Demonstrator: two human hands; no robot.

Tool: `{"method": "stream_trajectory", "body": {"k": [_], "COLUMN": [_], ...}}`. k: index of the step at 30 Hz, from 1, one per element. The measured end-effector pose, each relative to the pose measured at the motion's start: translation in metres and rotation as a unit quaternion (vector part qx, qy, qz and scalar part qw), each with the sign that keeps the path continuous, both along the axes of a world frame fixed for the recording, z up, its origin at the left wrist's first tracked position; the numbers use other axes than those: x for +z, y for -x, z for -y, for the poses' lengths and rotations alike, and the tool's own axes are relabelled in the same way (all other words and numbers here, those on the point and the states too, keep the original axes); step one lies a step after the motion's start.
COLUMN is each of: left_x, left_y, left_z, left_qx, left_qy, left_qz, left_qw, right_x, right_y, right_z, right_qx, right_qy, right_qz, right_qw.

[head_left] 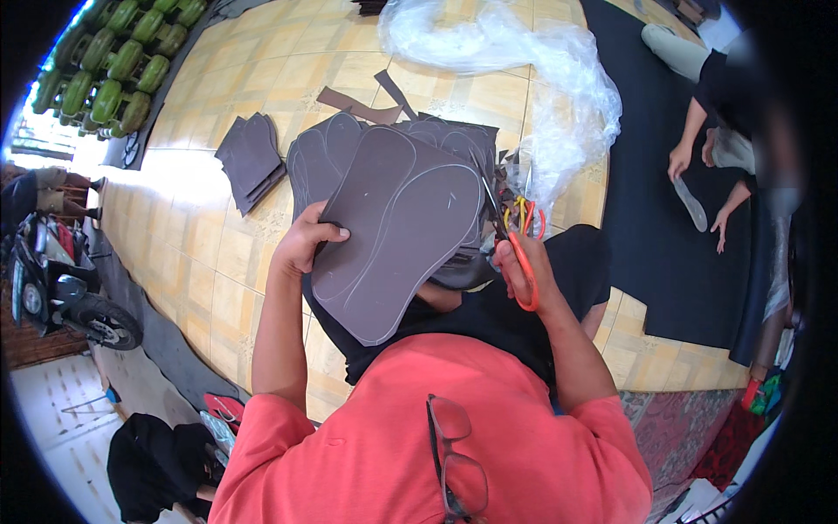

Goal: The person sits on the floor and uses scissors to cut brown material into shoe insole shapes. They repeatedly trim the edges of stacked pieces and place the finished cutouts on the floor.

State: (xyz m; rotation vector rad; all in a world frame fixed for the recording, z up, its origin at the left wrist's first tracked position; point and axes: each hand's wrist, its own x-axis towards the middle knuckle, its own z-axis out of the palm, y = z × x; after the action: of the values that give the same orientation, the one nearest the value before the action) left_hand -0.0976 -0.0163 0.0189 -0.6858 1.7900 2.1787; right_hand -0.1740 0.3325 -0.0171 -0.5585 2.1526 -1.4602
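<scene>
My left hand (305, 237) pinches the left edge of a dark brown sheet (401, 236), thumb on top. Pale sole-shaped outlines are drawn on the sheet, and its right and lower edges are curved. In my right hand (539, 266) is a pair of scissors (527, 278) with orange handles. Their blades point away from me along the sheet's right edge; whether they bite into it I cannot tell. Behind the held sheet lie more outlined brown sheets (319, 157), partly hidden by it. Tools with yellow and red handles (522, 210) lie just beyond the scissors among small scraps.
A stack of cut brown pieces (250, 159) lies left on the tiled floor. Brown strips (353, 106) and crumpled clear plastic (567, 83) lie farther off. At right, another person handles a clear sole-shaped piece (690, 205) over black sheeting (646, 175). A motorcycle (65, 288) stands left.
</scene>
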Motion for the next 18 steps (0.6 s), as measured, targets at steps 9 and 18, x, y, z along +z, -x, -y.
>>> {"method": "stream_trajectory", "body": {"k": [9,18], "left_x": [-0.017,-0.033], "left_y": [0.004,0.009], "left_z": [-0.003,0.018], "left_qx": [-0.105,0.001], "left_qy": [0.036,0.042], "left_qz": [0.039,0.045], "left_qw": [0.993,0.998], "right_x": [-0.024,-0.072], "right_y": [-0.003,-0.004], "right_z": [-0.004,-0.028], "right_qx": [-0.02,-0.165], "right_qy": [0.012,0.017], "right_qz": [-0.066,0.182], "right_qw": [0.998,0.969]}}
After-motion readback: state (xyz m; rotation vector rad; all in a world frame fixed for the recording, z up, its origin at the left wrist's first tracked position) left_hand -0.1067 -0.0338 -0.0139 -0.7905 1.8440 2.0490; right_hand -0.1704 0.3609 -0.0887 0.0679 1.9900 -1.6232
